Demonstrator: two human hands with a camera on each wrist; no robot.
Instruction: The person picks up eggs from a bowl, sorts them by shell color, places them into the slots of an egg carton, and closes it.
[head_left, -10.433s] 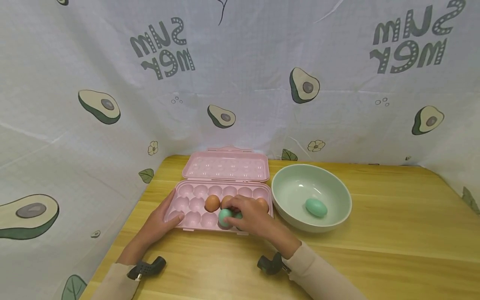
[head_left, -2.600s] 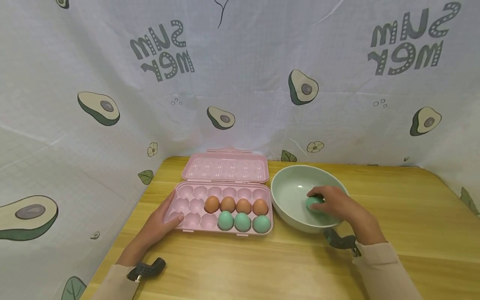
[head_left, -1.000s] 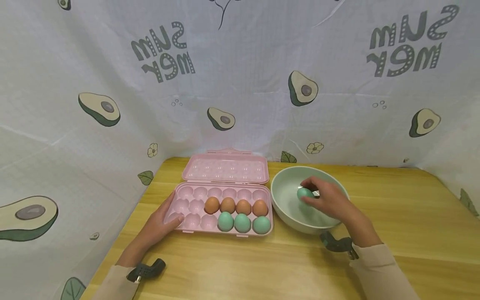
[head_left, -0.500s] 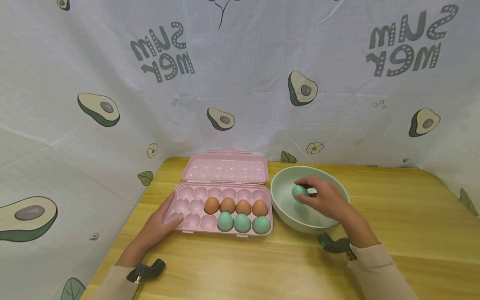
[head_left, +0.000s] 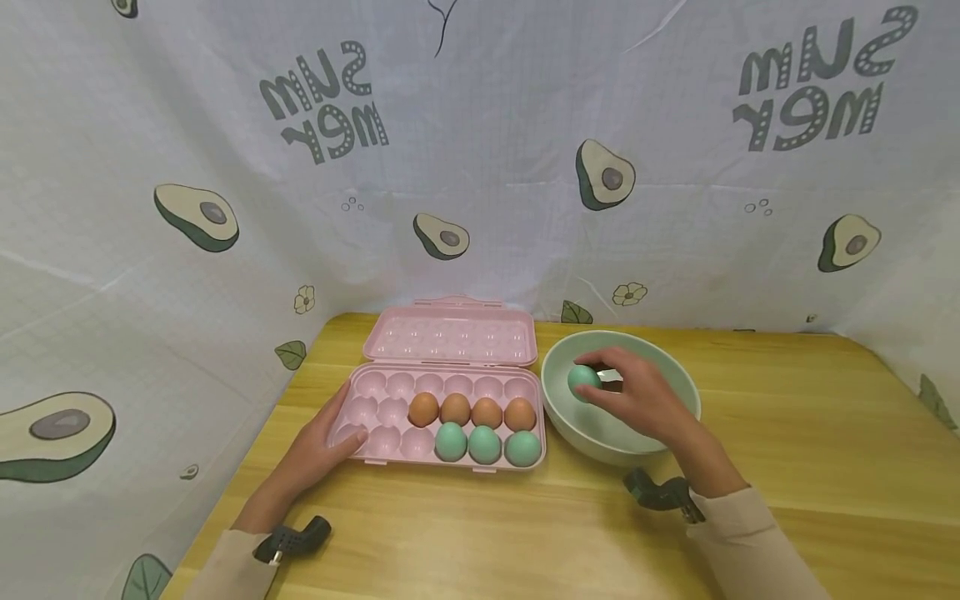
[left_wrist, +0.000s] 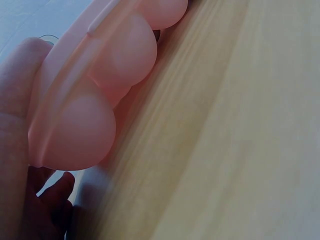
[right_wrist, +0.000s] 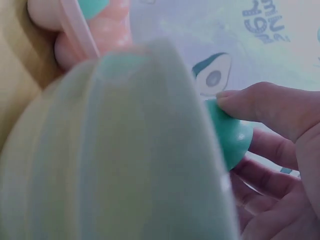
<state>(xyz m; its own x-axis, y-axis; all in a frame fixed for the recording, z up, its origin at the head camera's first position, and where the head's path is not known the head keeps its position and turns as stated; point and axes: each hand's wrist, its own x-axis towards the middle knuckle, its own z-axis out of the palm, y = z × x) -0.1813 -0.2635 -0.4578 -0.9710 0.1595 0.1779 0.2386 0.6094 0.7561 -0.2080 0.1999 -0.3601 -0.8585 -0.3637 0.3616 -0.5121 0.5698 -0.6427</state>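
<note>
My right hand [head_left: 637, 392] pinches a green egg [head_left: 584, 382] between thumb and fingers, over the left part of the pale green bowl [head_left: 622, 437]. In the right wrist view the bowl's wall [right_wrist: 140, 150] partly hides that egg [right_wrist: 232, 137]. My left hand [head_left: 318, 442] grips the left end of the pink egg carton [head_left: 380, 461], thumb on the rim. From the left wrist view the thumb [left_wrist: 15, 95] lies along the carton's edge, with other fingers below. Three green eggs [head_left: 484, 445] sit in the front row at right; several brown eggs [head_left: 455, 409] fill cups behind.
The carton's lid [head_left: 453, 336] lies open toward the back, near the printed curtain [head_left: 495, 192]. The bowl stands close to the carton's right side. Wooden table [head_left: 480, 533] extends in front and to the right [head_left: 810, 417].
Earlier my right hand was at the green eggs in the carton's front row. It then gripped the egg in the bowl and has since lifted it leftward. My left hand has stayed put.
</note>
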